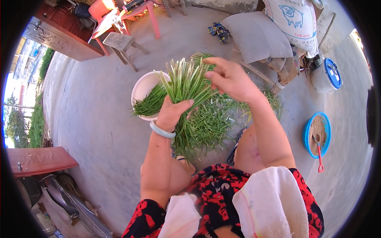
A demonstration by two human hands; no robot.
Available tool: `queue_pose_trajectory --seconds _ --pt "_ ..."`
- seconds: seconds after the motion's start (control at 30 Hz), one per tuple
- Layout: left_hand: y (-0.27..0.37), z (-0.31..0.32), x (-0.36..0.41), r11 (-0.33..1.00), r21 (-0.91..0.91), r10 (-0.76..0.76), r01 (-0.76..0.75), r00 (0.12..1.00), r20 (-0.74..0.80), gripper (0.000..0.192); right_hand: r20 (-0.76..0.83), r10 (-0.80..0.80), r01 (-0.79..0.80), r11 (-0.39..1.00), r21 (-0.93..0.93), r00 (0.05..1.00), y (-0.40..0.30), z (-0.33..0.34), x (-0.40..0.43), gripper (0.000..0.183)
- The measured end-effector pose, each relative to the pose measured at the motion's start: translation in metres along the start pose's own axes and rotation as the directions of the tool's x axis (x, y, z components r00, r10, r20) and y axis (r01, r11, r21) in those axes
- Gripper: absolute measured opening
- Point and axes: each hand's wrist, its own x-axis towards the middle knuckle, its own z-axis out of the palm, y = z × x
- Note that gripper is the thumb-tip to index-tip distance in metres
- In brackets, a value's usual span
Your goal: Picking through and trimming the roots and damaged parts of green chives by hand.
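My left hand [172, 114], with a pale bangle at the wrist, grips a thick bundle of green chives [185, 81]. The pale cut ends point up and away from me, while the leafy ends hang below the fist. My right hand [230, 78] hovers at the right of the pale ends, fingers apart and nothing visible between them. Behind the left hand, a white basin [136, 89] holds more chives [153, 99], their leaf tips over its rim. Loose green leaves and trimmings [211, 125] lie heaped on the floor beneath my hands; the bundle partly hides them.
A wooden stool [120, 41] and a red chair [102, 17] stand at the far left. Far right are a grey cushion [257, 37], a printed feed sack [293, 23] and a blue-lidded bucket [321, 78]. A blue basin [305, 135] holds brown powdery material and a red-handled scoop [319, 157].
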Motion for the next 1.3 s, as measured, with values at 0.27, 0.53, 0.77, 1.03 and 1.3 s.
queue_pose_trajectory --seconds 0.27,0.53,0.77,1.03,1.3 --pt "0.001 -0.006 -0.002 0.999 -0.016 -0.048 0.05 0.996 0.079 0.031 0.14 -0.039 0.057 0.99 -0.131 0.989 0.01 0.017 0.005 0.017" --pt "0.003 -0.009 -0.005 0.985 -0.173 -0.007 0.024 0.996 0.093 0.026 0.174 0.07 -0.16 0.796 0.584 0.982 0.015 0.0 0.009 0.017" --pt "0.002 -0.012 -0.003 0.99 -0.143 0.003 0.004 0.998 0.055 0.031 0.064 0.004 -0.053 0.629 0.776 0.998 0.024 -0.012 0.013 0.019" --pt "0.003 -0.015 -0.002 0.993 -0.12 -0.002 0.006 0.999 0.034 0.031 -0.149 -0.103 0.18 0.448 0.876 0.983 0.031 -0.056 0.01 0.013" --pt "-0.001 -0.021 -0.001 0.984 -0.174 -0.02 0.025 0.999 0.031 0.036 -0.014 -0.053 0.053 0.876 0.48 0.999 0.015 -0.069 -0.025 0.02"
